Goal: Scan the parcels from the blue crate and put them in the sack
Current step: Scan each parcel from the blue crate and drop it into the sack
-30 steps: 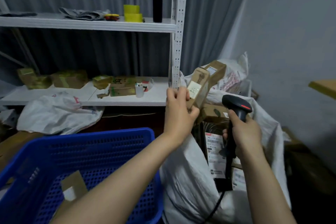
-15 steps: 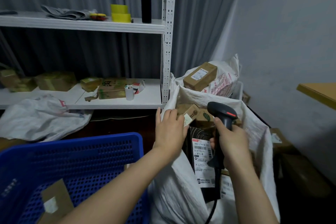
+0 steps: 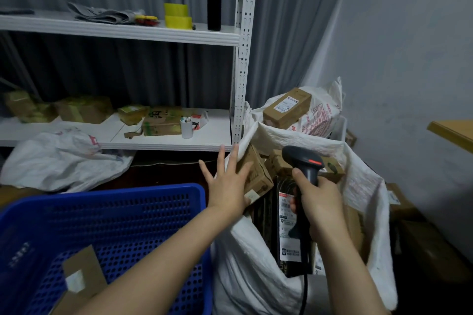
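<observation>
The crate stands left of the sack, which holds parcels; a second sack sits behind it, shelving behind the crate

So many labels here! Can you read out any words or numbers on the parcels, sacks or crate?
Nothing reads clearly.
Shipping label on the black parcel in the sack: barcode and print, too small.
Label on the brown box behind: blurred.
Red print on the rear sack: blurred.
Large black character on the shelf box: illegible.
White marks on the blue crate: too small.
</observation>
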